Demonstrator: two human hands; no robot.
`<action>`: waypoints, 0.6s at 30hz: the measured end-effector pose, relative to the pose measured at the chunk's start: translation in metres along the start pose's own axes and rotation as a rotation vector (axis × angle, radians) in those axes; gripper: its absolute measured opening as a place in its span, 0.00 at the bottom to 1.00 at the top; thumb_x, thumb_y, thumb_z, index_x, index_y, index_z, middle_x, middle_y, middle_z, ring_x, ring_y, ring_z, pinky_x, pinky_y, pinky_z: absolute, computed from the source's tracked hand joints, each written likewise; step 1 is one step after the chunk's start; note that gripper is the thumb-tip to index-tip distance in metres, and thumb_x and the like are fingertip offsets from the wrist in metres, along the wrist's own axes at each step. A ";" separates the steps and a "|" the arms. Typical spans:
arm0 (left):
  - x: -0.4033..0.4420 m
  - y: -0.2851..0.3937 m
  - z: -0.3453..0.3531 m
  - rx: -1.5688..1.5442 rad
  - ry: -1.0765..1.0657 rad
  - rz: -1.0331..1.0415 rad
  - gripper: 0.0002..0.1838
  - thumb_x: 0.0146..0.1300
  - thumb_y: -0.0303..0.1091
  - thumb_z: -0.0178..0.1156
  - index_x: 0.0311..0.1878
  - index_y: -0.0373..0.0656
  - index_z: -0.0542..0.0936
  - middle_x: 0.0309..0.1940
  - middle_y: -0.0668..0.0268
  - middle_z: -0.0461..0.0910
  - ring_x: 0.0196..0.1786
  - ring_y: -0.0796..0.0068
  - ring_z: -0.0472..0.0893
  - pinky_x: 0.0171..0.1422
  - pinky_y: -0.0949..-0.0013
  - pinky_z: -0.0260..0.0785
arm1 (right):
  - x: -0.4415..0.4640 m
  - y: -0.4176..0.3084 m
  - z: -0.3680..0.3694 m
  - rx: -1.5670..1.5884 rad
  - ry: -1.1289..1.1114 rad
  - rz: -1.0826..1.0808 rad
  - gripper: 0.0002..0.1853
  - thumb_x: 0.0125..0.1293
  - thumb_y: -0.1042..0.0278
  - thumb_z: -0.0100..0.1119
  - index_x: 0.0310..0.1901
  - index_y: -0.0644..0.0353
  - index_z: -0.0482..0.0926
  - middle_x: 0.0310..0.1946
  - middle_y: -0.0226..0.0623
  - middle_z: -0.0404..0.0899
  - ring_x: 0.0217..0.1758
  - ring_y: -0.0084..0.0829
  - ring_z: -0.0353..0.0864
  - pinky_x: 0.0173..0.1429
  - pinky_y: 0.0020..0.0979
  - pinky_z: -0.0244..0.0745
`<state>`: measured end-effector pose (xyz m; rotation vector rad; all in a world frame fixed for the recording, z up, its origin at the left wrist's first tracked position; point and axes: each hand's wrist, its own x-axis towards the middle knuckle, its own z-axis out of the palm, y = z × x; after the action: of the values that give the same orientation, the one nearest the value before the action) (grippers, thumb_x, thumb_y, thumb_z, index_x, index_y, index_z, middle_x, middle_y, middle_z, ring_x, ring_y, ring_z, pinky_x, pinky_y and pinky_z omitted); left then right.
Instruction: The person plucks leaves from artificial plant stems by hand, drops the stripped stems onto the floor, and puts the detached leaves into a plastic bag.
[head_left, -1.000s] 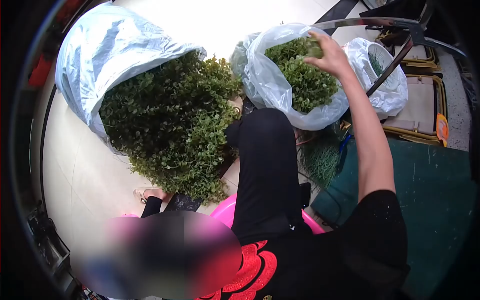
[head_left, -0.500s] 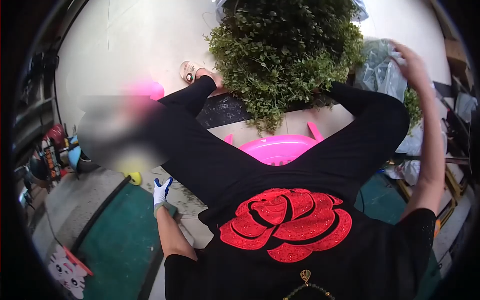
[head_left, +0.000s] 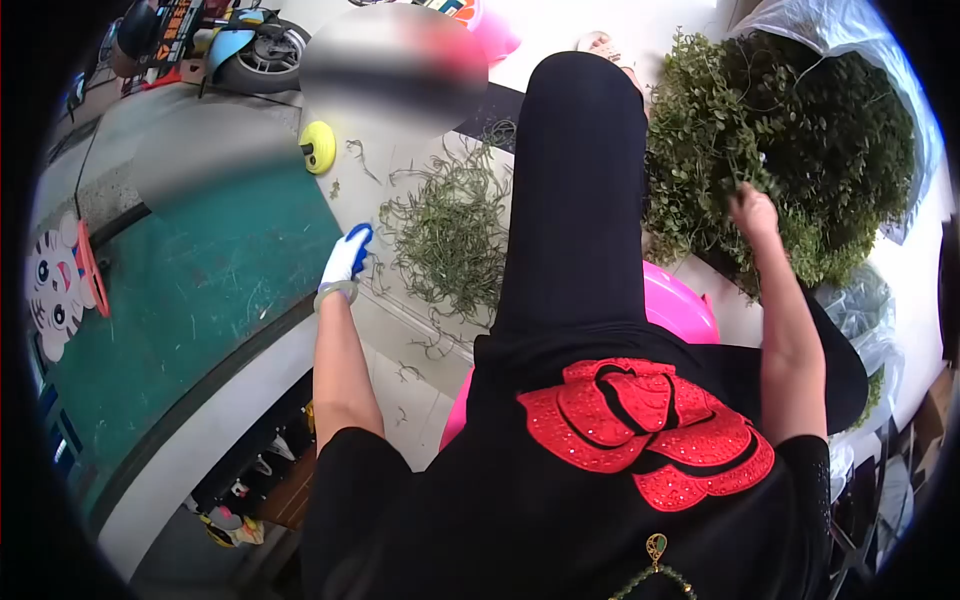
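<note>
A large heap of leafy green stems [head_left: 830, 150] lies at the upper right, partly wrapped in clear plastic. At its near side my bare right hand [head_left: 755, 213] is closed on a leafy stem, whose upper part merges with the heap. My left hand [head_left: 348, 255] wears a white and blue glove and hovers between the green surface and a loose pile of thin cut stems [head_left: 450, 235] on the floor. Its fingers are curled together; whatever they hold, if anything, is hidden.
Beneath me is a pink plastic seat [head_left: 680, 300]. A green-topped table [head_left: 220, 270] stands at left, with a cat-face panel [head_left: 58, 285] beside it. Beyond are a yellow round object [head_left: 319, 148] and a wheel [head_left: 265, 58]. Plastic bags [head_left: 862, 315] lie at right.
My view has swung left, bringing the pile of stems into sight. The right hand has moved from the plastic bag to the leafy heap. The left hand's fingers have drawn together.
</note>
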<state>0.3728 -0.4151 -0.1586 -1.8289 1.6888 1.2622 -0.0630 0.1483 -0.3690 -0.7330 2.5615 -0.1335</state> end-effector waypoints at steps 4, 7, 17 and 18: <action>-0.020 -0.005 0.025 -0.413 -0.069 -0.052 0.22 0.62 0.50 0.56 0.53 0.47 0.77 0.36 0.65 0.80 0.32 0.71 0.77 0.32 0.69 0.69 | -0.014 0.024 -0.115 0.298 0.056 -0.039 0.15 0.64 0.59 0.52 0.40 0.65 0.78 0.25 0.46 0.79 0.30 0.42 0.79 0.36 0.38 0.72; 0.003 -0.047 0.008 0.566 -0.137 -0.095 0.19 0.62 0.49 0.55 0.44 0.42 0.80 0.23 0.65 0.80 0.18 0.74 0.74 0.23 0.71 0.64 | -0.046 0.040 -0.197 0.800 -0.054 0.087 0.20 0.71 0.53 0.47 0.24 0.55 0.72 0.16 0.19 0.63 0.18 0.13 0.58 0.22 0.21 0.52; -0.279 0.295 0.216 -0.178 -0.709 1.037 0.28 0.72 0.48 0.38 0.31 0.34 0.77 0.22 0.60 0.79 0.23 0.75 0.78 0.29 0.77 0.71 | -0.201 -0.048 -0.328 1.007 0.511 -0.230 0.15 0.68 0.60 0.51 0.26 0.59 0.75 0.13 0.23 0.66 0.13 0.20 0.64 0.18 0.24 0.58; -0.292 0.299 0.241 -0.045 -0.899 0.915 0.22 0.69 0.42 0.48 0.42 0.29 0.79 0.33 0.57 0.83 0.31 0.75 0.81 0.39 0.73 0.73 | -0.206 -0.057 -0.318 0.782 0.638 -0.226 0.14 0.66 0.62 0.53 0.25 0.59 0.74 0.13 0.27 0.67 0.13 0.26 0.67 0.19 0.27 0.62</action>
<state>0.0391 -0.1221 0.0306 -0.2237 1.8879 2.0114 -0.0296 0.1957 0.0093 -0.7172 2.6030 -1.5499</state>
